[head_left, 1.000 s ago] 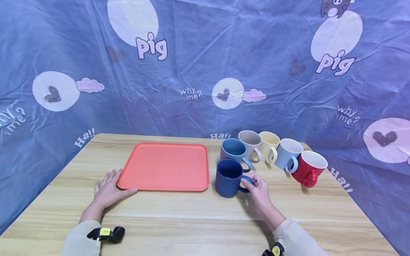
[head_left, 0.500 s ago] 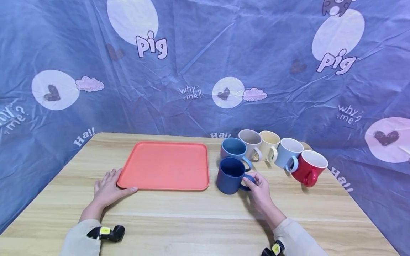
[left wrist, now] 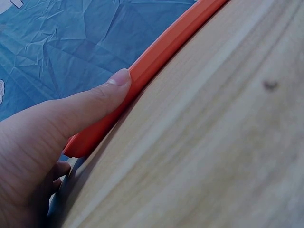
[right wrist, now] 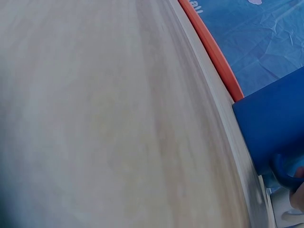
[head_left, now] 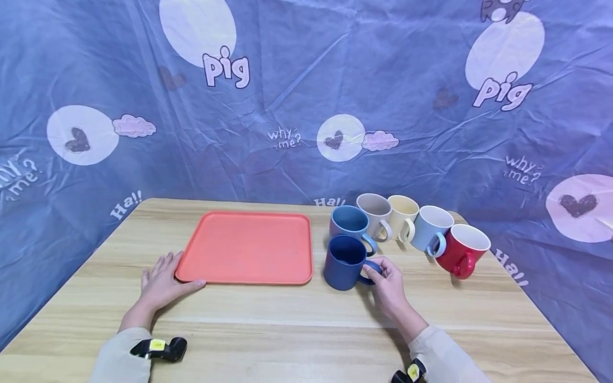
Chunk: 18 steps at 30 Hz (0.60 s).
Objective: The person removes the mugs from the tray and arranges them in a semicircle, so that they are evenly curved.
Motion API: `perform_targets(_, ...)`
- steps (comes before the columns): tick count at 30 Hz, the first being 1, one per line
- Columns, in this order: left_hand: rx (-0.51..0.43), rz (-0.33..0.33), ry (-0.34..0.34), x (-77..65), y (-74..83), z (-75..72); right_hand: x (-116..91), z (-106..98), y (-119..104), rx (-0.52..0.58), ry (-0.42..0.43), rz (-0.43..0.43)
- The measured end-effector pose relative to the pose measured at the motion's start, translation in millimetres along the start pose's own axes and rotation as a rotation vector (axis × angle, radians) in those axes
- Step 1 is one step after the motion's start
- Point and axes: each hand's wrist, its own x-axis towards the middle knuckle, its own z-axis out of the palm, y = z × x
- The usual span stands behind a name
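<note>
My left hand lies at the near left corner of a coral-red tray. Its thumb runs along the tray's front edge and its straight fingers lie beside the left edge; in the left wrist view the thumb presses against the rim. With thumb and fingers, my right hand pinches the handle of a navy blue mug, which stands upright right of the tray. A teal-blue mug is right behind it, partly covered. In the right wrist view, the navy mug shows from the side, with only fingertips at its handle.
Further right, a row of mugs slants toward me: a grey mug, a cream mug, a light blue mug and a red mug. A patterned blue cloth hangs behind the wooden table.
My right hand has shifted the navy mug slightly back and to the right, closer to the teal-blue mug, over the first half second. My left hand and the tray hold their place.
</note>
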Motion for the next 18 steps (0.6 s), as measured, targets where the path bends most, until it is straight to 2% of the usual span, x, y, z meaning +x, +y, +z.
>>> perform_targets(11,-0.006,0.002,-0.004,3.0,1.7,1.1,3.1,-5.5,-0.3,-0.061,0.005,0.019)
perform_targets(15,0.002,0.002,-0.010,4.6,-0.9,0.8,3.2,-7.0,-5.6,-0.120,0.007,0.034)
perform_targets(18,0.001,0.000,-0.023,5.2,-3.2,0.4,3.3,-10.4,-11.2,-0.166,-0.007,0.014)
